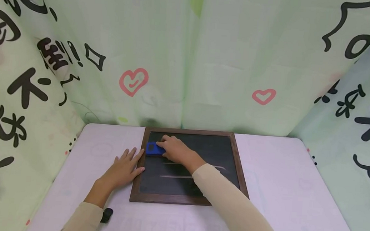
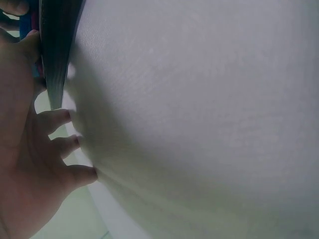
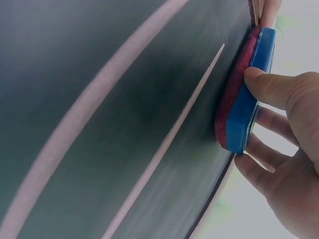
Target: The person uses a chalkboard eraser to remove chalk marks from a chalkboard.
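A blackboard (image 1: 180, 188) in a brown wooden frame lies on the table. Two pale chalk lines run across its dark surface, the upper chalk line (image 3: 172, 132) and the lower chalk line (image 1: 175, 176). My right hand (image 1: 177, 150) grips a blue chalkboard eraser (image 3: 244, 109) between thumb and fingers. The eraser's red felt side faces the board, near the upper left corner. My left hand (image 1: 121, 172) has its fingers spread, with thumb and index finger touching the frame's left edge; in the left wrist view the other fingertips (image 2: 82, 175) rest on the tabletop.
The white table (image 1: 295, 194) extends to both sides of the board. A small black object (image 1: 107, 215) shows beside the left wrist. Pale green curtains (image 1: 221, 60) with black writing and red hearts stand behind and along both sides.
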A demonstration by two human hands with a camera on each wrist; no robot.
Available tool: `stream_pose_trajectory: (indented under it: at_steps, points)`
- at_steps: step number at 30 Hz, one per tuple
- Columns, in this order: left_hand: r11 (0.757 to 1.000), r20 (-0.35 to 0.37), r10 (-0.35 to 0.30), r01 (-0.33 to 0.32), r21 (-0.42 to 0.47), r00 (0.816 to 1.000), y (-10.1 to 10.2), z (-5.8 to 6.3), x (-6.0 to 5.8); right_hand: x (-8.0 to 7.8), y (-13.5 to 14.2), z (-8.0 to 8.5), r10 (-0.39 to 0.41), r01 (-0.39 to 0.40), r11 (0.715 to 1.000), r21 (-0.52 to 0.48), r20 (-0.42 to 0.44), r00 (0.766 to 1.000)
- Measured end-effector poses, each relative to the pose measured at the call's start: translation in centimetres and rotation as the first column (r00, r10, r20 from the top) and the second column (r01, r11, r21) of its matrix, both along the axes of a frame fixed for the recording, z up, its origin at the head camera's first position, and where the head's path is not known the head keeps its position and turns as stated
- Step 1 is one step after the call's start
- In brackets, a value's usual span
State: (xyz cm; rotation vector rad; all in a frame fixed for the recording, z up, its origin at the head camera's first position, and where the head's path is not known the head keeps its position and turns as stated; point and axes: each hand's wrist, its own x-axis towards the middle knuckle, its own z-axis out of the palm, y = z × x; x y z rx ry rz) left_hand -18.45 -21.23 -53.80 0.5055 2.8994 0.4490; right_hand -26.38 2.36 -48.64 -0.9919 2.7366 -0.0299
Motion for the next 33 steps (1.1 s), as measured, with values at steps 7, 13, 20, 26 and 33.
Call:
stream_pose_trajectory:
  at_steps: [7, 13, 20, 26, 33]
  points:
    - [1.0, 0.011, 0.005, -0.005, 0.007, 1.0, 0.1, 0.2, 0.0, 0.3, 0.9, 0.2, 0.009, -0.008, 1.0, -0.027, 0.029, 1.0]
    - [1.0, 0.006, 0.003, -0.004, 0.012, 1.0, 0.2, 0.3, 0.1, 0.4, 2.6, 0.0, -0.013, 0.016, 0.999, -0.049, 0.054, 0.998]
    - [1.0, -0.014, -0.001, 0.001, 0.013, 1.0, 0.0, 0.3, 0.2, 0.7, 5.6, -0.3, -0.032, 0.038, 0.993, -0.108, 0.061, 0.998]
    - [1.0, -0.014, -0.006, 0.006, 0.02, 1.0, 0.0, 0.2, 0.3, 0.8, 9.4, -0.3, -0.081, 0.093, 0.985, -0.148, 0.085, 0.993]
    - [1.0, -0.013, -0.001, 0.001, 0.022, 1.0, 0.0, 0.1, 0.2, 1.4, 14.2, -0.4, -0.107, 0.11, 0.98, -0.167, 0.025, 0.994]
